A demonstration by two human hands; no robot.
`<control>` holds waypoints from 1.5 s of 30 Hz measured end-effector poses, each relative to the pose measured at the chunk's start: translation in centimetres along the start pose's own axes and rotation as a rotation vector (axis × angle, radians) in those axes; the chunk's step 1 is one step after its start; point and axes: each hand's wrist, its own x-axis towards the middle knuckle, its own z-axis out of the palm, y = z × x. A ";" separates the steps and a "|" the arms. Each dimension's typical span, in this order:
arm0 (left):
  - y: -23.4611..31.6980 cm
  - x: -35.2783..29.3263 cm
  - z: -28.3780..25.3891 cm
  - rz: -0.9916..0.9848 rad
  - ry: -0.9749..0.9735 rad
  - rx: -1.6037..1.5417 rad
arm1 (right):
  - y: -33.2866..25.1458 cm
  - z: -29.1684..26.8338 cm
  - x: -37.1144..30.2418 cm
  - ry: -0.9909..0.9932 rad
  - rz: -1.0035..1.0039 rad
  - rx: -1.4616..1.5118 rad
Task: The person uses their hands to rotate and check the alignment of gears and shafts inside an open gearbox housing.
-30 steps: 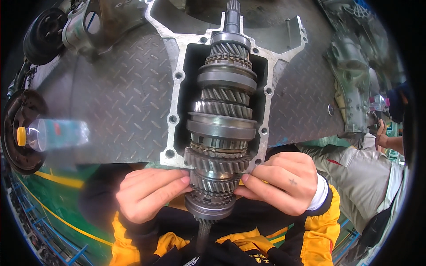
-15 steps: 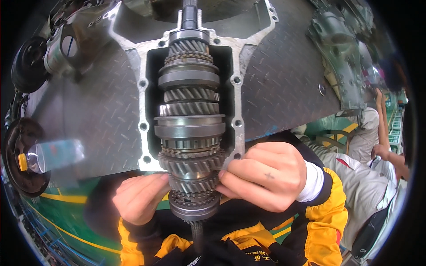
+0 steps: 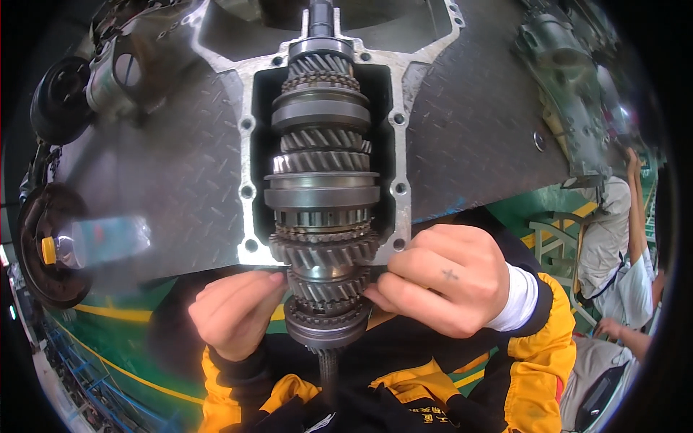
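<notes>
A steel gear shaft (image 3: 323, 191) with several helical gears and smooth rings lies lengthwise in an open metal gearbox housing (image 3: 246, 155). Its near end juts past the housing's front edge and ends in a round toothed ring (image 3: 326, 335) with a thin splined shaft below. My left hand (image 3: 237, 312) is closed, its fingertips against the left side of the jutting gears. Opposite it, my right hand (image 3: 451, 281) is curled, with thumb and finger at the right side of the same gears. The undersides of the gears and some of my fingertips are hidden.
The housing rests on a checkered metal bench (image 3: 476, 144). A clear bottle with a yellow cap (image 3: 108, 242) lies at the left by dark round parts (image 3: 50, 245). Another metal casing (image 3: 567, 86) is at the right. Beyond the bench, a person in grey trousers (image 3: 605, 227) is at the right.
The whole view has shifted, so the gearbox and both hands appear slightly farther right and higher. My hands keep their places beside the gears. The person at the right has moved a little.
</notes>
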 end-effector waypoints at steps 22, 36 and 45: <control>-2.2 -1.2 -1.3 0.054 -0.233 -0.364 | -1.4 0.6 0.0 -0.128 -0.049 0.037; -1.3 -2.0 -0.8 0.046 -0.171 -0.343 | -1.7 1.8 -0.4 -0.106 -0.062 0.019; -0.4 -2.1 -1.1 0.031 -0.177 -0.333 | -1.4 2.6 -0.9 -0.024 -0.042 0.124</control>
